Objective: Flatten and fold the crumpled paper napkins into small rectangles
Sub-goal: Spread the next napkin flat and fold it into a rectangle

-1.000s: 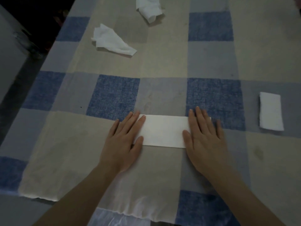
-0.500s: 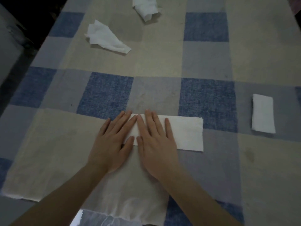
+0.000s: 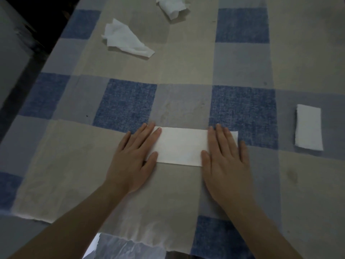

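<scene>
A white napkin (image 3: 182, 146), folded into a long flat strip, lies on the checked tablecloth in front of me. My left hand (image 3: 133, 158) lies flat with straight fingers on the strip's left end. My right hand (image 3: 225, 161) presses flat on its right end, so only a small corner shows past the fingers. A finished small folded napkin (image 3: 309, 127) sits to the right. Two crumpled napkins lie farther back, one (image 3: 125, 39) at the left and one (image 3: 172, 5) at the top edge of view.
The blue, grey and beige checked tablecloth (image 3: 242, 62) covers the table. Its near hem hangs over the front edge, with clear plastic (image 3: 121, 248) showing beneath. The table's left edge (image 3: 46, 58) drops to a dark floor.
My right hand slid left along the strip to meet the left hand, then swept back right to the strip's right end. The left hand stayed on the left end.
</scene>
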{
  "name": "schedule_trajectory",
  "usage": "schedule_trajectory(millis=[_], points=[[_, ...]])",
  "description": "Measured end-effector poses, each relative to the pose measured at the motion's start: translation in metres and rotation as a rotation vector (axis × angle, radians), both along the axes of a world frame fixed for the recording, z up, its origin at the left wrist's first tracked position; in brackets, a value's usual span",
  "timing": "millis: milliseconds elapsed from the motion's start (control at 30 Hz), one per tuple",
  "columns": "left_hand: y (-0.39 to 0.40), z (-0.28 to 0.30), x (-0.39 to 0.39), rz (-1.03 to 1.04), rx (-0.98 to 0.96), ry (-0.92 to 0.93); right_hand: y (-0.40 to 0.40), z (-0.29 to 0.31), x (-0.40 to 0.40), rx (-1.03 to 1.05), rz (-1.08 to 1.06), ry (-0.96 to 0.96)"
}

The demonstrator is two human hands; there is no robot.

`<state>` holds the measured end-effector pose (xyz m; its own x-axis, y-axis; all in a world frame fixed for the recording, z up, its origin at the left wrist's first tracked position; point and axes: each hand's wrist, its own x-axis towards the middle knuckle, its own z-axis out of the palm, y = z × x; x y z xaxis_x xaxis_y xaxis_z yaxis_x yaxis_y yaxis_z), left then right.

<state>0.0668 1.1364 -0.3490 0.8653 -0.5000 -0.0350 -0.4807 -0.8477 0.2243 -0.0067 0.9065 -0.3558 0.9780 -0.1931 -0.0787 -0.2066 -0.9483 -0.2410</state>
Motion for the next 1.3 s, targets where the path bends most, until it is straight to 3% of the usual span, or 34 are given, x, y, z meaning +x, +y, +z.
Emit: schedule_trajectory(millis=[300, 500, 667, 933, 1067, 1300], points=[[0.002, -0.001, 0.000, 0.003, -0.013, 0.005, -0.032, 0.029, 0.003, 0.038, -0.063, 0.010], [0.002, -0.002, 0.000, 0.005, -0.023, 0.007, -0.041, 0.059, 0.045, 0.134, -0.097, 0.286], [0.002, -0.002, 0.000, 0.006, -0.030, -0.002, -0.042, 0.061, 0.054, 0.343, -0.188, 0.351], [0.002, -0.001, 0.000, 0.000, -0.037, 0.005, -0.025, 0.044, 0.030, 0.393, -0.246, 0.019], [0.002, 0.000, 0.000, -0.005, -0.029, 0.008, -0.030, 0.053, 0.019, 0.595, -0.389, 0.039], [0.003, -0.001, 0.002, -0.010, -0.013, 0.017, -0.039, 0.059, 0.011, 0.571, -0.279, 0.073]])
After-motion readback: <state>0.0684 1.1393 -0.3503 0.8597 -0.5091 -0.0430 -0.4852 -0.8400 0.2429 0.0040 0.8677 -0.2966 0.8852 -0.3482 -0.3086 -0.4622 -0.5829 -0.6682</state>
